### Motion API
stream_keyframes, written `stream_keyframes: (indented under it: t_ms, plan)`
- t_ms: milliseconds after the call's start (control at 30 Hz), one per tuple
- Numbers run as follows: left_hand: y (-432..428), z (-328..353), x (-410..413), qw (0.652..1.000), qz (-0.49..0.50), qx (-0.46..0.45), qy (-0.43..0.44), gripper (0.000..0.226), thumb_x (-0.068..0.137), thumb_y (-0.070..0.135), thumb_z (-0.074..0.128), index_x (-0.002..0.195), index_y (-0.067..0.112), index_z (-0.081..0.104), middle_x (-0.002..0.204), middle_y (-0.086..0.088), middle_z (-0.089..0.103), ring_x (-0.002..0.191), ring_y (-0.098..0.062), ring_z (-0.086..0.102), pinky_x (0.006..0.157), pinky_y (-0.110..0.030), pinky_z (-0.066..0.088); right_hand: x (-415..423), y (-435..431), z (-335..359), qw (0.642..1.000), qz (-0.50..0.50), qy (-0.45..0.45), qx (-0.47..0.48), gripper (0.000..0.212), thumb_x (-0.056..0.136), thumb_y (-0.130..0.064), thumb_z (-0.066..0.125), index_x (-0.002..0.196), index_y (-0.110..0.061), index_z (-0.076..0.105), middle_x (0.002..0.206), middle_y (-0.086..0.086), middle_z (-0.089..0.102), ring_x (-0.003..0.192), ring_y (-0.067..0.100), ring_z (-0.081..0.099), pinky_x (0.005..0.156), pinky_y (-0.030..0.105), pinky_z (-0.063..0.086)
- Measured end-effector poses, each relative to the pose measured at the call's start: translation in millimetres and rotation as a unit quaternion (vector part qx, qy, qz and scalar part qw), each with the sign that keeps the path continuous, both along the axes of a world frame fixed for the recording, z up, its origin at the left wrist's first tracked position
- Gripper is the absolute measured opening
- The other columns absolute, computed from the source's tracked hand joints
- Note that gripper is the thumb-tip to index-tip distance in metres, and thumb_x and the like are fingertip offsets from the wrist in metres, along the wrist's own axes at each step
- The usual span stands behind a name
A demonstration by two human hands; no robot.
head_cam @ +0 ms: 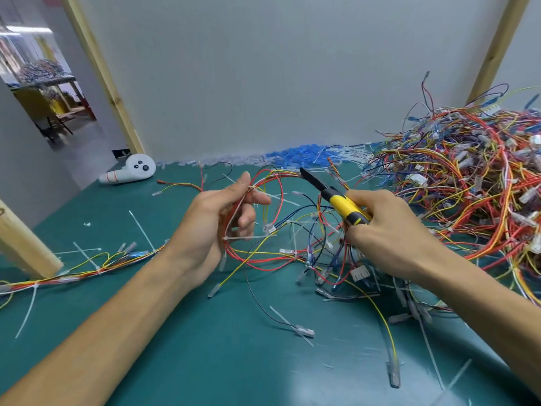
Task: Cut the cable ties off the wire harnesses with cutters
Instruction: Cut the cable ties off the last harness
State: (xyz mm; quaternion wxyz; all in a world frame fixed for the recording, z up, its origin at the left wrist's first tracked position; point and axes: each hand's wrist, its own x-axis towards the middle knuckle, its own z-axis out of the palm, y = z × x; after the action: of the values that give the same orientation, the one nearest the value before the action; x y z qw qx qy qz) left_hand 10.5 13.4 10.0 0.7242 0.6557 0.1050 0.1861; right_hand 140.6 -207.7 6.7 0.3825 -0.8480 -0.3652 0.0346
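- The left hand [216, 221] grips a coiled wire harness [263, 260] of red and yellow leads, thumb raised and fingers curled round the loop, at the centre of the view.
- A white cable tie [248, 237] binds the loop beside the left palm, its tail sticking out to the right; a 2nd tie sits at the thumb tip.
- The right hand [386, 227] is closed round the yellow-and-black handles of the cutters [348, 209], just right of the loop and apart from the tie.
- The cutters' black blades point up and left, their tip near the far top of the loop; they look pressed together.
- Below the right hand, a tangle of blue, black and yellow wires [319, 259] lies on the green mat [205, 347].
- Loose white ties [143, 230] are scattered over the mat around both forearms.
- A long harness [87, 268] stretches along the mat's left side.
- A large pile of harnesses [468, 177] is heaped at the right, against the grey wall.
- A strip of blue and clear connectors [298, 156] runs along the foot of the wall.
- A white handheld controller [131, 169] lies at the back left corner, beside a wooden post [102, 74].
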Motion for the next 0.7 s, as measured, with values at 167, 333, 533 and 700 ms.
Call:
stream_keyframes:
  t_ms: [167, 333, 533, 700]
  plan:
    - [3.4, -1.2, -1.3, 0.999, 0.01, -0.047, 0.025, 0.027, 0.099, 0.028, 0.056, 0.095, 0.006, 0.072, 0.062, 0.003, 0.039, 0.05, -0.013, 0.027, 0.046, -0.022, 0.028, -0.6, 0.4, 0.1, 0.999, -0.018, -0.014, 0.025, 0.022, 0.079, 0.0, 0.061, 0.074, -0.011, 0.043, 0.061, 0.007, 0.039, 0.053, 0.022, 0.031, 0.051, 0.032, 0.028]
    - [8.3, -4.5, -2.1, 0.996, 0.056, -0.073, 0.011, 0.022, 0.099, 0.015, 0.053, 0.104, 0.003, 0.069, 0.069, 0.001, 0.051, 0.05, -0.012, 0.03, 0.045, -0.021, 0.026, -2.8, 2.0, 0.2, 0.996, -0.037, -0.05, 0.061, 0.036, 0.08, -0.004, 0.072, 0.071, -0.014, 0.039, 0.062, 0.006, 0.038, 0.057, 0.022, 0.031, 0.054, 0.035, 0.027]
    - [1.6, -6.4, -2.3, 0.974, 0.181, 0.11, -0.079, 0.009, 0.095, 0.006, 0.069, 0.098, -0.001, 0.071, 0.068, -0.005, 0.067, 0.043, -0.015, 0.038, 0.042, -0.02, 0.031, -11.1, 2.2, 0.4, 0.986, -0.016, -0.137, 0.098, 0.034, 0.08, -0.013, 0.079, 0.074, -0.021, 0.047, 0.062, 0.002, 0.05, 0.062, 0.021, 0.041, 0.053, 0.031, 0.033]
    - [-9.5, -6.9, -4.7, 0.918, 0.228, 0.278, -0.165, 0.009, 0.092, 0.002, 0.072, 0.092, 0.011, 0.074, 0.072, -0.004, 0.069, 0.048, -0.003, 0.051, 0.051, -0.013, 0.039, -13.6, 2.0, -1.7, 0.983, -0.001, -0.165, 0.078, 0.031, 0.076, -0.013, 0.081, 0.079, -0.021, 0.051, 0.061, 0.0, 0.053, 0.059, 0.025, 0.046, 0.052, 0.038, 0.042]
